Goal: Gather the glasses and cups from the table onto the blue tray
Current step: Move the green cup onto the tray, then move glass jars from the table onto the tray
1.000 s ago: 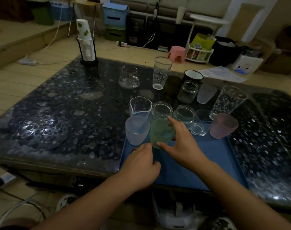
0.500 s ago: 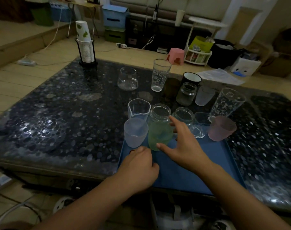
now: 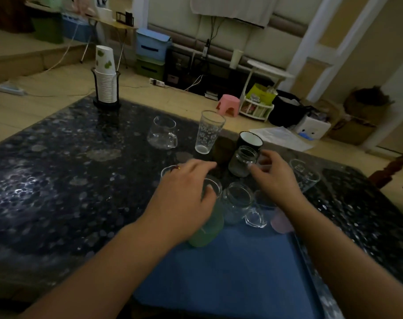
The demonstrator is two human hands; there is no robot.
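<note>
In the head view, the left hand (image 3: 184,194) hovered with relaxed fingers over the green cup (image 3: 206,229) on the blue tray (image 3: 230,272). At centre frame, the right hand (image 3: 276,180) reached half-curled toward a small jar (image 3: 242,161) on the table (image 3: 58,180), holding nothing. In that crowded cluster, a wrist might topple neighbouring glasses.
</note>
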